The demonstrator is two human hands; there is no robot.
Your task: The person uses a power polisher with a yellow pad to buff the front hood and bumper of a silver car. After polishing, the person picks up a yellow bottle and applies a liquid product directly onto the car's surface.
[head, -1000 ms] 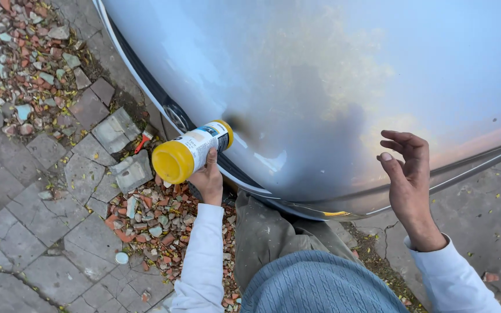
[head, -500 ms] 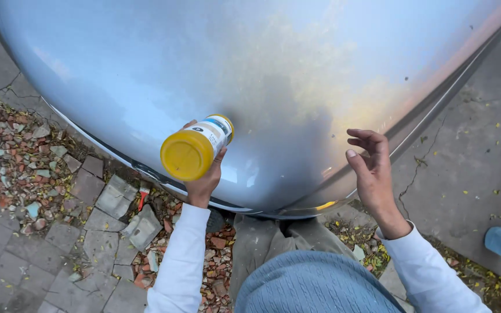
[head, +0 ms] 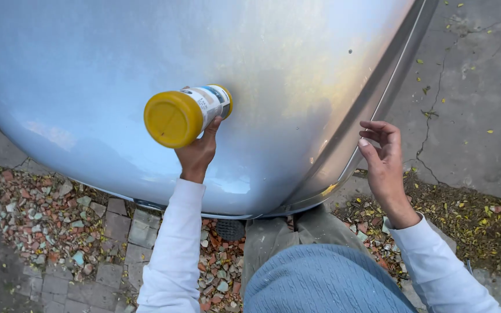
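Left hand (head: 197,153) fingers (head: 212,126) wrapped around the lower body of a spray can (head: 188,113), gripping it from below; thumb side hidden behind the can. Can lies roughly sideways, yellow flat end toward the camera, far end with yellow rim pointed at and just beside the silver car panel (head: 146,64); contact with the panel cannot be told. Can sits above the fingers, mostly sticking out left of the hand.

Right hand (head: 385,165) holds nothing, fingers (head: 378,128) loosely curled and apart, hovering just beside the panel's dark lower edge trim (head: 372,104), not clearly touching it. The two hands are well apart.

Both arms in white sleeves (head: 172,249). Grey-blue knit garment (head: 320,281) at bottom centre. Below the panel: brick paving (head: 129,232) with rubble and leaves on the left, cracked concrete (head: 471,98) with yellow leaf bits on the right.
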